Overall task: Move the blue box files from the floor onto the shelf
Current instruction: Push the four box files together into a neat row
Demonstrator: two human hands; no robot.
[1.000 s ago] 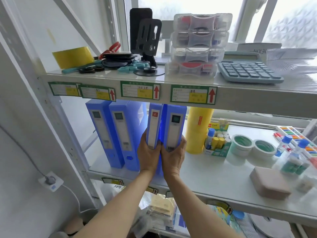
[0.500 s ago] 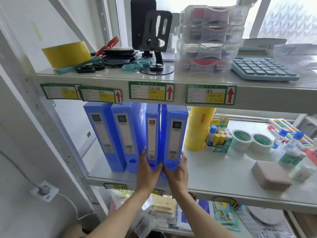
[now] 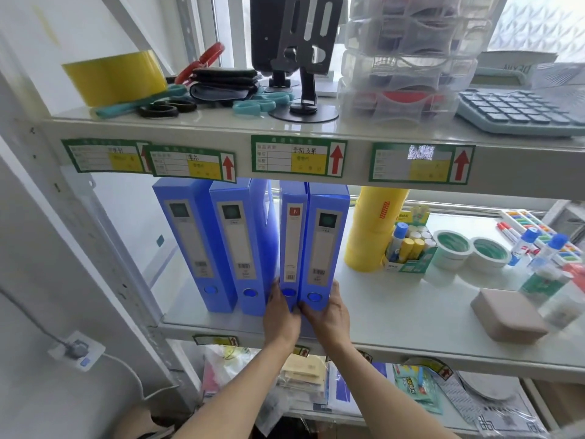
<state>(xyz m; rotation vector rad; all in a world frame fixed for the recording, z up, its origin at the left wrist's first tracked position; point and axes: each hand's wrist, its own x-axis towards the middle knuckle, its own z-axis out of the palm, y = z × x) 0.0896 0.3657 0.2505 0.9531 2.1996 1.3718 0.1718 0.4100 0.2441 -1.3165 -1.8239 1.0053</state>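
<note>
Several blue box files stand upright, spines out, at the left of the middle shelf [image 3: 395, 308]. Two wide blue box files [image 3: 193, 245] [image 3: 240, 248] lean a little at the far left. A narrow blue box file [image 3: 292, 242] and a wide blue box file [image 3: 326, 245] stand side by side just right of them. My left hand [image 3: 280, 315] wraps the bottom left of the narrow file. My right hand [image 3: 329, 312] wraps the bottom right of the wide file. Both hands press the pair together at the base, which rests on the shelf.
A tall yellow tape stack [image 3: 373, 229] stands right of the files, then a glue stick box [image 3: 408, 248], tape rolls [image 3: 471, 251] and a beige block [image 3: 506, 315]. The upper shelf edge [image 3: 300, 156] hangs just above the files. A wall socket [image 3: 76, 350] sits lower left.
The two files in my hands have gone down and back from a raised position until they stand on the shelf. My hands slid down to their bases.
</note>
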